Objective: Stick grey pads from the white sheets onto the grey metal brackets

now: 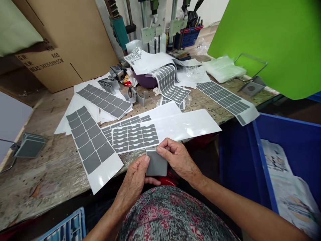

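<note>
Between my two hands is a grey square plate, held just off the table's front edge. My left hand grips its left side, thumb on the face and fingers behind. At the top right corner, my right hand pinches the plate between thumb and fingertips. Just beyond lies a sheet of notched grey stickers, with part of its white backing bare. A sheet of square grey stickers lies to the left, and another such sheet is behind it.
Bent metal brackets stand mid-table, with grey plates on the left edge. Presses and a large carton are at the back. A blue bin and green board flank the right; a blue crate sits below left.
</note>
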`<act>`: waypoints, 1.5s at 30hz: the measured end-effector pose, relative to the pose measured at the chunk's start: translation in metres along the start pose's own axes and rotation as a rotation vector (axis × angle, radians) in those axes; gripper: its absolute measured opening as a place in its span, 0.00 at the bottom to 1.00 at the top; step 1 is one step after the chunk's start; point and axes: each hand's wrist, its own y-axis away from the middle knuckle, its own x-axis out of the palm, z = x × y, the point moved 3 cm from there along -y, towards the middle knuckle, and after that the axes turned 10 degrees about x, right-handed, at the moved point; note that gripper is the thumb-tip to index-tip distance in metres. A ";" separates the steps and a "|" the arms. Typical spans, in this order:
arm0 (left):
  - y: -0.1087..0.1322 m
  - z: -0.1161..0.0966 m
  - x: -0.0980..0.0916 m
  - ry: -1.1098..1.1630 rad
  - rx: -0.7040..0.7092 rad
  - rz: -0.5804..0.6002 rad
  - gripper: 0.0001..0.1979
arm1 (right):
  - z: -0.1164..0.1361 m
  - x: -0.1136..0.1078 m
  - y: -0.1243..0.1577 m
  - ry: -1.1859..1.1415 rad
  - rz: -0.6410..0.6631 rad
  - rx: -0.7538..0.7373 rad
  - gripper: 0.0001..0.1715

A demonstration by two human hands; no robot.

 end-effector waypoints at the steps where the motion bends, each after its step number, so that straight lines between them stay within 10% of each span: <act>1: -0.001 0.001 -0.001 -0.044 0.000 -0.007 0.24 | -0.001 0.001 0.000 -0.047 0.039 0.030 0.11; 11: -0.008 -0.004 0.004 -0.259 0.077 0.027 0.16 | -0.024 0.003 0.012 -0.299 0.364 0.188 0.15; 20: -0.009 -0.011 0.012 -0.195 0.065 0.069 0.25 | -0.036 0.008 0.005 -0.440 0.278 0.209 0.24; 30: 0.009 -0.006 0.001 -0.196 0.071 0.268 0.17 | -0.011 0.003 0.002 0.125 -0.065 0.011 0.22; 37: 0.009 -0.007 -0.008 -0.118 0.107 0.124 0.19 | -0.005 0.015 0.003 0.175 0.192 0.053 0.13; 45: 0.023 -0.019 -0.031 -0.101 0.203 -0.034 0.21 | -0.001 0.031 0.003 0.442 0.341 -0.033 0.38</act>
